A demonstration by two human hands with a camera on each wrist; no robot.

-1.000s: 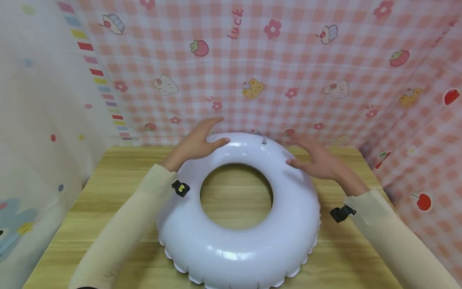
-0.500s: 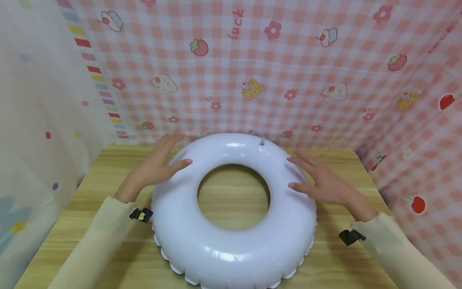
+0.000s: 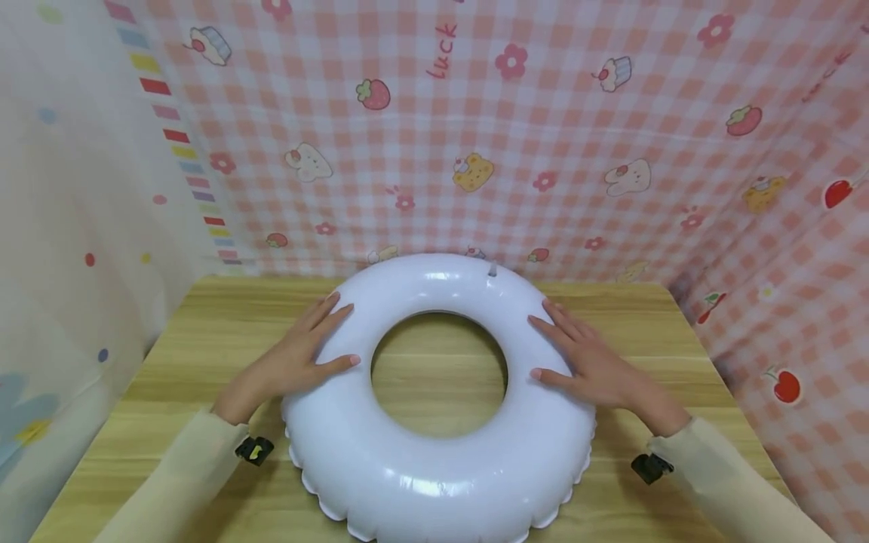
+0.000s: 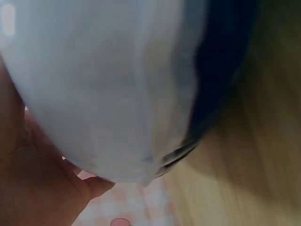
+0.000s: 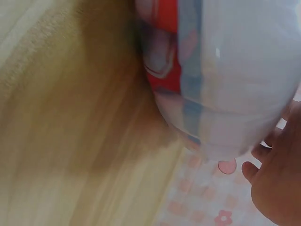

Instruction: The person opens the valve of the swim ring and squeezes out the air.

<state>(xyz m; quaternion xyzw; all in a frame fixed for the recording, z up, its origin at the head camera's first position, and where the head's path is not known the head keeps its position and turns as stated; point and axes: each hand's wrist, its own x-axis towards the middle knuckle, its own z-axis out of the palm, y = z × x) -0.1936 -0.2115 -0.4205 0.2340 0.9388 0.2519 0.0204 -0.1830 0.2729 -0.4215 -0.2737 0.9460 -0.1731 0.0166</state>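
A white inflatable swim ring lies flat on the table, its hole facing up and a small clear valve at its far side. My left hand rests on the ring's left side, fingers spread and straight, thumb pointing toward the hole. On the opposite side my right hand touches the ring in the same way, fingers extended along its outer curve. In the left wrist view the ring's lower side is dark blue; in the right wrist view it carries a red and blue print.
The wood-grain table shows on both sides of the ring and through its hole. A pink checked cloth hangs behind the table and along the right, and a white dotted cloth hangs at the left. Each sleeve carries a small black wrist camera.
Both hands have come back toward the person from the ring's far part, the left also moving outward to the left, and now lie on its sides. The ring stays in place.
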